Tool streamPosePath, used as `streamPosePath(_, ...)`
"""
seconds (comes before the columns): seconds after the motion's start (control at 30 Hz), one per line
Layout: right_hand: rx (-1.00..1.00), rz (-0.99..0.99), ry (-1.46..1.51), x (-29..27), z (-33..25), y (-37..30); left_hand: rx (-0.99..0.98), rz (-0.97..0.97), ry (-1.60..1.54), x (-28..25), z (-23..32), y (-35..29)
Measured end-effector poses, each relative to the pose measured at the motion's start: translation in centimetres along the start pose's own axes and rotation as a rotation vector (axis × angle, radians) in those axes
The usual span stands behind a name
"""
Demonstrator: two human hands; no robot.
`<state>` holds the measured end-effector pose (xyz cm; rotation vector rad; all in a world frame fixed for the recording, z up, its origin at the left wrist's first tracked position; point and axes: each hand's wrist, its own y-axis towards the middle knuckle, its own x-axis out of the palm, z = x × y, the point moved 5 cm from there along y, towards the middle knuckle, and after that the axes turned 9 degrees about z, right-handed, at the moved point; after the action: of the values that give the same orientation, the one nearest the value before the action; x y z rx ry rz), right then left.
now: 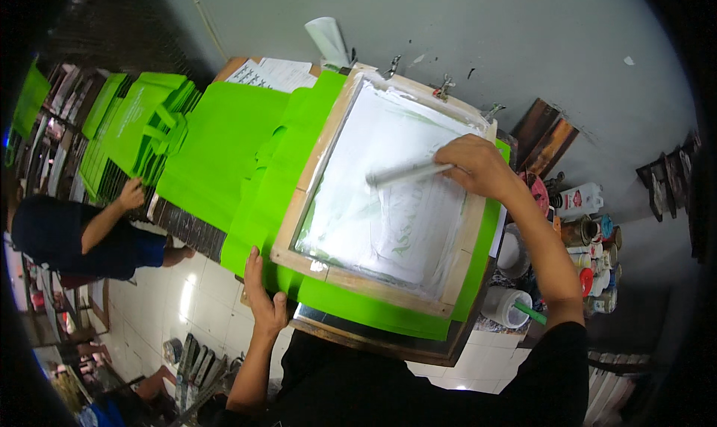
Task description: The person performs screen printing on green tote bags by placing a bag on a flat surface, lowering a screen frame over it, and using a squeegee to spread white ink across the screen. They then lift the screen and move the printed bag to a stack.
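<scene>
A wooden-framed printing screen [358,282] lies tilted over a stack of green fabric bags [258,221] on the table. Its white mesh [336,221] is smeared with pale ink, and reversed green lettering shows through at the right. My right hand [474,165] is closed around one end of a squeegee [403,174], whose blade is blurred by motion above or against the mesh; I cannot tell whether it touches. By the near left corner of the bags, my left hand [265,301] is open, fingers straight and thumb apart, resting along the fabric's edge.
Metal hinge clamps [444,87] sit at the frame's far edge by the grey wall. Ink jars [594,259] and a white tub [506,307] with a green-handled tool crowd the right. At left, a co-worker [75,236] reaches toward green bags [142,121] on a rack.
</scene>
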<state>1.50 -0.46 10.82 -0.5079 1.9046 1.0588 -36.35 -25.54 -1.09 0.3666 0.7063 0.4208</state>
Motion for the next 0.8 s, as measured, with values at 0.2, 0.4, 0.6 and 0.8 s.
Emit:
streamPosePath(0.2,0.074,0.283,-0.258,5.5,5.0,-2.8,0.02,-0.038,-0.067,0.2,0.1,0.8)
streamPosePath(0.4,0.391,0.226,-0.197,2.6,7.4,0.4,0.01,-0.03,-0.12,0.0,-0.5,0.3)
streamPosePath(0.6,0.657,0.038,-0.41,2.3,9.9,2.5,-0.002,-0.033,-0.188,0.0,-1.0,0.2)
streamPosePath(0.8,0.788,0.006,-0.587,3.6,8.4,2.5,-0.027,-0.075,-0.244,-0.5,-0.8,1.0)
